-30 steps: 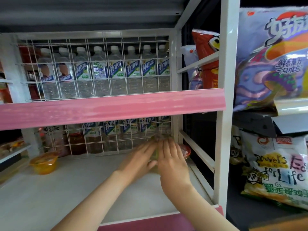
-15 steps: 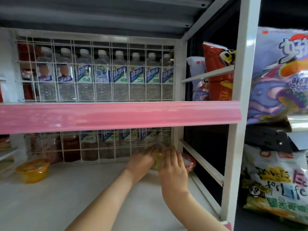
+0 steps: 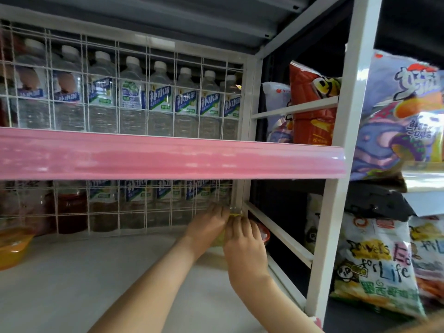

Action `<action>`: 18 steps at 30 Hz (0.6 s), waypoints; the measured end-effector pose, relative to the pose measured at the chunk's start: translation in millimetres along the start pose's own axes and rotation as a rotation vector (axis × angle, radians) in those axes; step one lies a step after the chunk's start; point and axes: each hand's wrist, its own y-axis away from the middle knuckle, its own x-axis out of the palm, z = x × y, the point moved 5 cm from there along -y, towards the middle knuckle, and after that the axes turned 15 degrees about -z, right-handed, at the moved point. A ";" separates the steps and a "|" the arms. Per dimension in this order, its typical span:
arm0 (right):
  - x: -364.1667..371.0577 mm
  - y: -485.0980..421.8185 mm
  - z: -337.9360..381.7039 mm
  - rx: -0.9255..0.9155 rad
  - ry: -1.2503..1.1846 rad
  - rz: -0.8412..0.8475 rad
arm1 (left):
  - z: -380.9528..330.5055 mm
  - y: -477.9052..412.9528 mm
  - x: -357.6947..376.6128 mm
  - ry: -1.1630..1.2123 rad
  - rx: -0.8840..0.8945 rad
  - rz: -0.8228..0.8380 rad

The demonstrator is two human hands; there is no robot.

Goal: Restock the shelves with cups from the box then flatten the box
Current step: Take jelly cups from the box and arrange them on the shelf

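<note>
A yellow-green jelly cup (image 3: 219, 237) stands at the back right corner of the lower white shelf (image 3: 101, 280), mostly hidden between my hands. My left hand (image 3: 206, 225) wraps its left side and my right hand (image 3: 243, 240) covers its right side and top, fingers curled over it. A red-lidded cup (image 3: 263, 233) sits just right of my right hand, against the side rail. An orange cup (image 3: 12, 246) stands alone at the far left of the same shelf. The box is out of view.
A pink shelf lip (image 3: 168, 159) crosses the view above my hands. Behind a white wire grid (image 3: 144, 212) stand rows of water bottles (image 3: 158, 97). Snack bags (image 3: 374, 260) fill the neighbouring rack on the right, past a white post (image 3: 336, 212).
Both hands have pushed the green cup further back into the right rear corner, up to the wire grid. My view has moved closer and tilted up.
</note>
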 end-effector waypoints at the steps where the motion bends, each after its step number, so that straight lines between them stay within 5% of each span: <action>1: -1.6 0.4 -1.1 -0.005 -0.005 -0.033 | 2.7 0.9 -3.1 -0.036 0.001 -0.012; 7: -5.3 8.7 -8.9 0.081 0.090 -0.054 | 25.2 14.2 -4.8 -0.010 -0.053 -0.020; 14: -2.3 9.9 -10.5 0.046 0.093 -0.069 | -0.4 8.7 -12.9 -0.079 -0.007 0.171; 18: -0.9 10.7 -9.6 0.039 0.072 -0.099 | -4.4 3.2 -9.4 -0.117 0.037 0.113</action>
